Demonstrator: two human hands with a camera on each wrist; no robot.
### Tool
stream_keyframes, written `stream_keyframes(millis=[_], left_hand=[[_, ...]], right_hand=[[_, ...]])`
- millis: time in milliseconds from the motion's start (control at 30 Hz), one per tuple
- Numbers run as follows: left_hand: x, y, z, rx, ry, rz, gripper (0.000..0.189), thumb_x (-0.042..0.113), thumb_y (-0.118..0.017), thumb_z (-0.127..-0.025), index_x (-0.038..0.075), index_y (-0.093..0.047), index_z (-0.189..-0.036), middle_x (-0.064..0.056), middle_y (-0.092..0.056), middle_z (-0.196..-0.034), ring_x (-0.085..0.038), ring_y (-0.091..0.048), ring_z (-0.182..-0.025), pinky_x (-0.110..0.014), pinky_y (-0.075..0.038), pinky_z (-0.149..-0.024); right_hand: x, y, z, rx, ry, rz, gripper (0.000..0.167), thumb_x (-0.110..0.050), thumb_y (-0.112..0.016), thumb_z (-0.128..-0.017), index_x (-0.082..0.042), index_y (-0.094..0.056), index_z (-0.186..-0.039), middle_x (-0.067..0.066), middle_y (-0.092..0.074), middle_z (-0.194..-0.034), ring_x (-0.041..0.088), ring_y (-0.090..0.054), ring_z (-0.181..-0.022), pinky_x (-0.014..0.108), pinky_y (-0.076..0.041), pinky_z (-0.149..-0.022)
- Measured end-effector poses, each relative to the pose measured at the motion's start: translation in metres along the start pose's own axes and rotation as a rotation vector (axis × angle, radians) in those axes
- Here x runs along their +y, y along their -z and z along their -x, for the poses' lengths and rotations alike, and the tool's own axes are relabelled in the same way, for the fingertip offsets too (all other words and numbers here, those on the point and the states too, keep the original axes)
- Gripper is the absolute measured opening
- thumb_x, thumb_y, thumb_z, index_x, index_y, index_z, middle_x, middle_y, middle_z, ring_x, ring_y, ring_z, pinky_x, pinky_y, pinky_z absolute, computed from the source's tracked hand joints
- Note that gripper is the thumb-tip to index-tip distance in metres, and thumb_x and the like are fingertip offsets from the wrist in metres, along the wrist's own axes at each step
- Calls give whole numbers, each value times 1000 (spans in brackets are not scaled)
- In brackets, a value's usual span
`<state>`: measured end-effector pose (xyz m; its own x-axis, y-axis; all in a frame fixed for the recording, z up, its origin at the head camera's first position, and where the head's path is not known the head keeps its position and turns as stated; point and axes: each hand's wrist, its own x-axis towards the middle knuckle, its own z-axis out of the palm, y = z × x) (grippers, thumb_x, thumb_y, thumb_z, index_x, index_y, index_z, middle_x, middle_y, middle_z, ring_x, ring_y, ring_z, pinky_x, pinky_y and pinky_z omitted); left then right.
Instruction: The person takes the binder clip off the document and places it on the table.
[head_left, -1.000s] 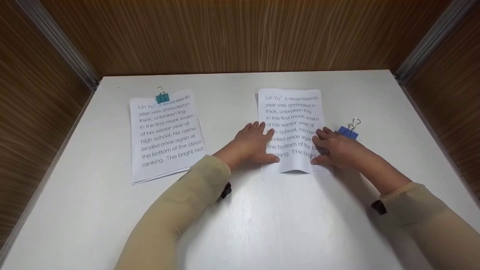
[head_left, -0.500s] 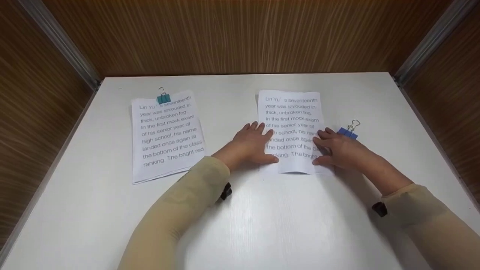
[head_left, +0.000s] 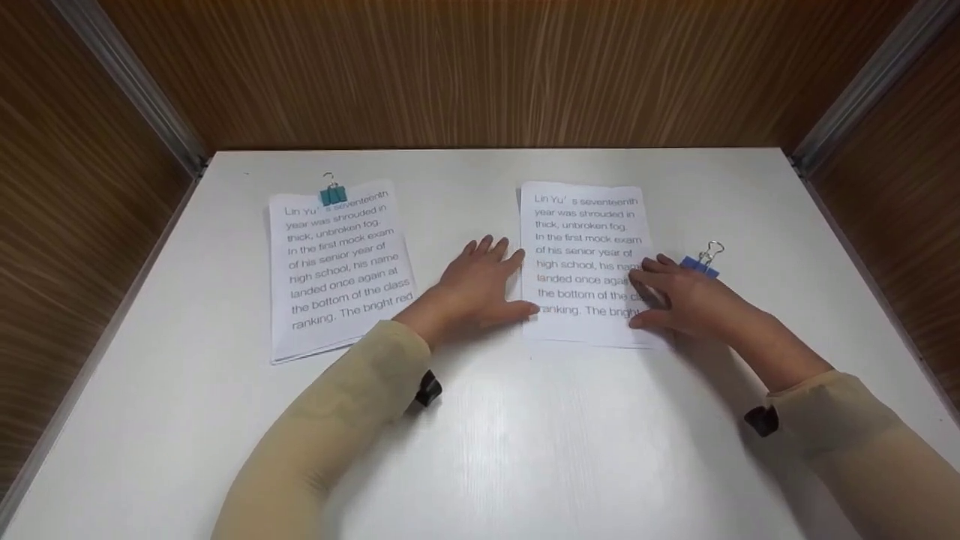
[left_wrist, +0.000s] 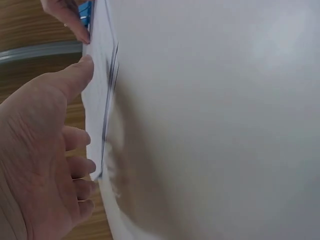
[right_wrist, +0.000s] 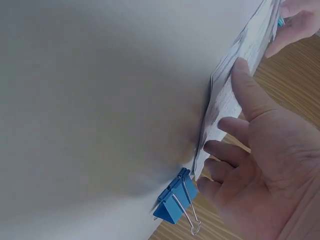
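A stack of printed paper point(head_left: 577, 328) lies flat between my two hands in the head view. My left hand point(head_left: 474, 289) is at its left side with fingers spread, the thumb tip by the lower left edge. On the right side my right hand point(head_left: 686, 298) rests its fingertips on the paper's edge, fingers fairly straight. Just beyond that hand a blue binder clip point(head_left: 699, 265) sits on the table, its wire handles up; the right wrist view shows the blue clip point(right_wrist: 175, 197) near the paper corner. Neither hand grips anything.
A second paper stack point(head_left: 319, 341) with the same text lies to the left, a teal binder clip point(head_left: 333, 196) on its top edge. Both stacks are on a white table point(head_left: 480, 465). Wood-grain panels point(head_left: 480, 75) stand behind and at the sides.
My left hand has shifted left, off the paper to its edge. The bulge at the sheet's lower edge has flattened out. The right hand has barely moved.
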<state>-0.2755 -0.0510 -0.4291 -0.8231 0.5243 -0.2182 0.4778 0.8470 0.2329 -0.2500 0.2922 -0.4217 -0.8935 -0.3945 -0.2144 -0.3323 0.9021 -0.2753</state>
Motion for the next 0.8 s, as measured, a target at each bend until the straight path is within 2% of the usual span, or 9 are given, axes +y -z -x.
stream_keyframes(millis=[200, 333, 567, 800], left_hand=[[-40, 11, 39, 67, 37, 14, 99, 73, -56, -97, 14, -24, -170, -18, -15, -176, -38, -8, -163, -48, -5, -131], [-68, 17, 69, 105, 65, 22, 99, 71, -58, -97, 13, -25, -170, -19, -17, -175, -40, -10, -162, -50, -6, -131], [-111, 22, 117, 140, 142, -5, 99, 68, -59, -97, 11, -24, -170, -21, -18, -174, -42, -12, -161, -55, -10, -130], [-143, 15, 153, 167, 201, -13, 98, 66, -60, -98, 6, -27, -168, -26, -22, -172, -46, -14, -160, -58, -9, -130]], right_hand=[[-18, 0, -1, 117, 57, -1, 87, -44, -83, -93, -2, -47, -159, 29, -38, -164, 51, -28, -154, 68, -27, -121], [-36, -1, -9, 182, 98, 3, 83, -41, -82, -95, -2, -47, -159, 27, -40, -164, 49, -32, -153, 67, -30, -120], [-78, -7, -36, 218, 100, -41, 84, -46, -79, -96, -9, -44, -162, 19, -35, -169, 42, -27, -158, 65, -30, -121], [-131, -15, -68, 234, 162, -59, 85, -51, -77, -96, -13, -43, -164, 14, -32, -171, 37, -26, -159, 61, -32, -122]])
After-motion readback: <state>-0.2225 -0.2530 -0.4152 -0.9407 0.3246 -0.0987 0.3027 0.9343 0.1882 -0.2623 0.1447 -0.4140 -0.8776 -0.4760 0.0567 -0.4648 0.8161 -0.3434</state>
